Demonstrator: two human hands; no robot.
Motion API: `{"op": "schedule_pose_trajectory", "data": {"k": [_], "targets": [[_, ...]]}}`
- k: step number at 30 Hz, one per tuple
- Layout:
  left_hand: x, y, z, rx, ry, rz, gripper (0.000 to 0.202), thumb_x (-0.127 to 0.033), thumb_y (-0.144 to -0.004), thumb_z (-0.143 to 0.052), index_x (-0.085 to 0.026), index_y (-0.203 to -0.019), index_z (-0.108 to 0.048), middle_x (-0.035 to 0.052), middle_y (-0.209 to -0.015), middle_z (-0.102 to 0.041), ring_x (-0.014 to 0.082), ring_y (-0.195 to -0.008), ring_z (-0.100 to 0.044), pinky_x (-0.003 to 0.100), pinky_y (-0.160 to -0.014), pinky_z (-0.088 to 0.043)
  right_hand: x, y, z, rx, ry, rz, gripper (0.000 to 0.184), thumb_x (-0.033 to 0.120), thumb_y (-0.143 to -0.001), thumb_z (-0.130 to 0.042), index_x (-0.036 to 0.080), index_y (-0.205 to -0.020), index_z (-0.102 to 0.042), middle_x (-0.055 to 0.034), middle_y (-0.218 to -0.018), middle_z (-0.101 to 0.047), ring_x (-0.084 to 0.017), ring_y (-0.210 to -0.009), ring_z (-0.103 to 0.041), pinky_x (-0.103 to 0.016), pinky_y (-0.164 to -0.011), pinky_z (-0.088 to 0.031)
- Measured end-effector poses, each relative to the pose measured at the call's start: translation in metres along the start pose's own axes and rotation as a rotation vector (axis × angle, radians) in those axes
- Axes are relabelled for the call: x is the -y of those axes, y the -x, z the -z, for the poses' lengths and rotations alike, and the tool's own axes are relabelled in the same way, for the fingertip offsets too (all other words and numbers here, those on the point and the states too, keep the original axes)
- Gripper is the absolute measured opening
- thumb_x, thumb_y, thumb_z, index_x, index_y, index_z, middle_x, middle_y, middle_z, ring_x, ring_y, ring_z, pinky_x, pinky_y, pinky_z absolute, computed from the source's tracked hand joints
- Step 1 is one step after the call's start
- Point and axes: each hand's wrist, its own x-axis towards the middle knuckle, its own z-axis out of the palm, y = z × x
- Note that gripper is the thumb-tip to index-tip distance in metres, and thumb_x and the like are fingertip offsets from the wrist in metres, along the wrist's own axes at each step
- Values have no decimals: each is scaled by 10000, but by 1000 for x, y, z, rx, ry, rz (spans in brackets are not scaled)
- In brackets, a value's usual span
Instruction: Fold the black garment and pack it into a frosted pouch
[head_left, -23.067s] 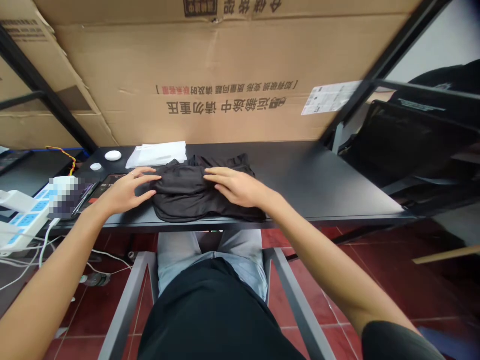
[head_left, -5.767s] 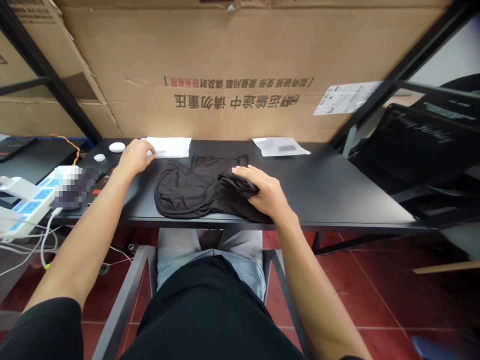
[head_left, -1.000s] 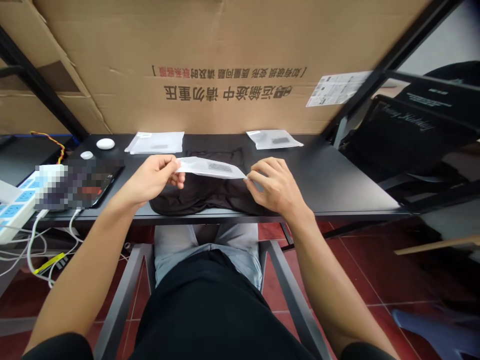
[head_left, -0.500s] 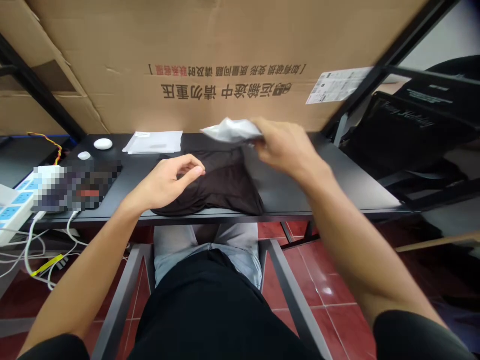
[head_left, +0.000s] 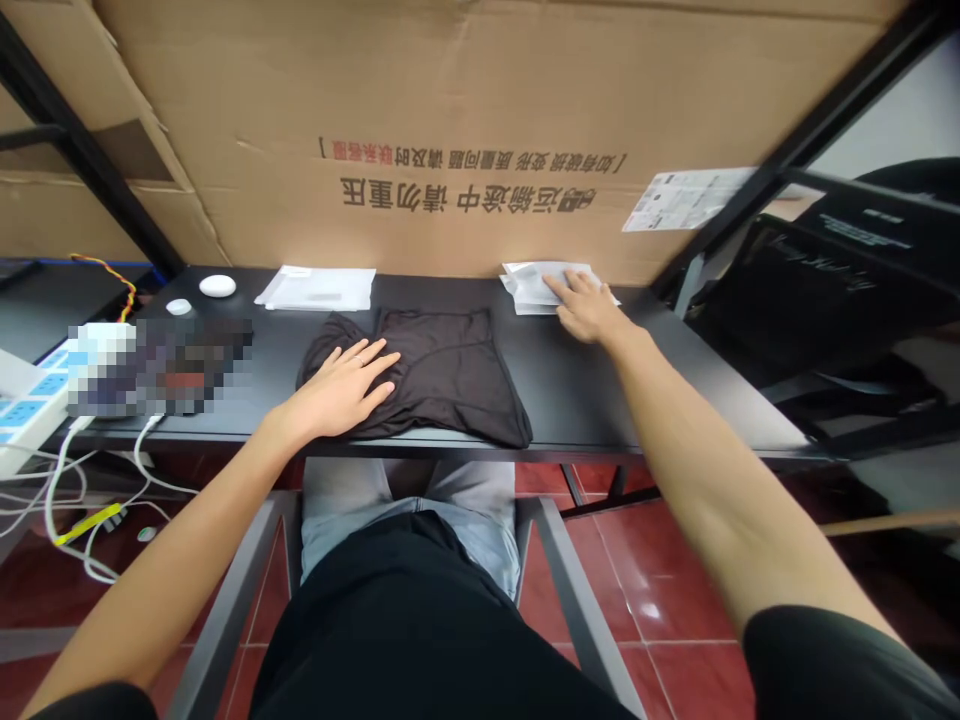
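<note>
A dark brown-black piece of cloth (head_left: 450, 370), perhaps a garment, lies fairly flat near the front edge of the black table (head_left: 577, 390). My left hand (head_left: 349, 388) rests on its left part with the fingers spread. Farther back on the right, my right hand (head_left: 586, 303) lies with its fingers outstretched on a white translucent plastic bag (head_left: 529, 288). The bag is flat on the table, close to the cardboard; my hand covers part of it. Another white plastic packet (head_left: 319, 288) lies at the back left, apart from both hands.
A large cardboard sheet (head_left: 420, 90) stands along the table's back. At the left are a white oval case (head_left: 217, 286), a small white round piece (head_left: 178, 307), blurred-out items and a power strip (head_left: 30, 425) with white cables. A black metal frame (head_left: 750, 190) rises on the right.
My right hand has moved back and right and laid the white plastic bag on the table, loosening its grip. My left hand has opened from a curl and come down flat on the cloth.
</note>
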Motion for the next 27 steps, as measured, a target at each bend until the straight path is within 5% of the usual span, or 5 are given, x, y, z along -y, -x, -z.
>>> {"op": "schedule_pose_trajectory", "data": {"k": [7, 10, 13, 17, 27], "targets": [[-1, -8, 22, -52, -64, -52, 594, -521, -1152, -462, -241, -1648, -631, 110, -1759, -571, 350, -1622, -545, 546, -1362, -419, 11, -6, 18, -70, -1, 63, 719, 332, -1094, -532, 156, -1781, -414, -288, -1873, -303, -509, -1724, -307, -801, -1320, -290], [1, -33, 41, -165, -103, 17, 503, -461, -1128, -530, -255, -1554, -702, 103, -1577, -731, 338, -1411, -712, 496, -1244, -541, 47, -4, 38, -226, -3, 305, 626, 292, -1058, -544, 147, -1666, -575, -241, -1732, -559, -448, -1565, -551, -663, -1302, -413], [9, -71, 54, -232, -152, 89, 475, -420, -1097, -604, -215, -1505, -737, 143, -1489, -772, 356, -1341, -741, 499, -1193, -569, 92, -6, 55, -151, -35, 411, 476, 332, -1106, -489, 168, -1470, -749, -195, -1479, -766, -395, -1331, -721, -541, -1163, -543], [27, -115, 52, -207, -153, 179, 427, -394, -1054, -692, -215, -1429, -789, 150, -1434, -799, 366, -1351, -732, 490, -1192, -560, 129, -14, 59, -17, -66, 373, 424, 430, -1091, -608, 154, -1334, -819, -197, -1357, -823, -382, -1228, -769, -487, -1054, -585], [51, -128, 38, -312, -19, 129, 190, -276, -963, -725, -251, -1110, -842, 120, -1119, -841, 325, -1064, -766, 485, -1021, -597, 124, -13, 38, -176, -315, 340, 228, 278, -969, -667, 196, -1077, -850, -126, -1047, -830, -313, -1021, -758, -423, -949, -589]]}}
